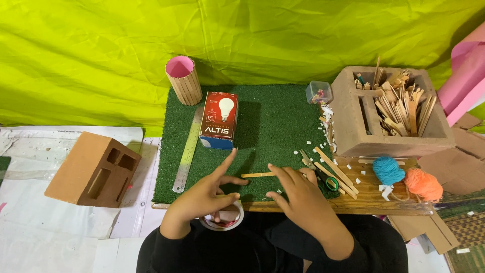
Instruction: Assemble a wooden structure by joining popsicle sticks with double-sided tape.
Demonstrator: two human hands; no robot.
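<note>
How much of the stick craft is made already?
Done: one round holder of wooden sticks with a pink inside stands at the back of the green grass mat. In hand: the right hand presses a single flat wooden stick on the mat; the left hand rests on a white tape roll. Left: loose sticks wait unused.

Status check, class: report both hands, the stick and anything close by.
Left hand open, over tape roll. Right hand fingers on wooden stick, flat on green mat. Scissors beside right hand.
</note>
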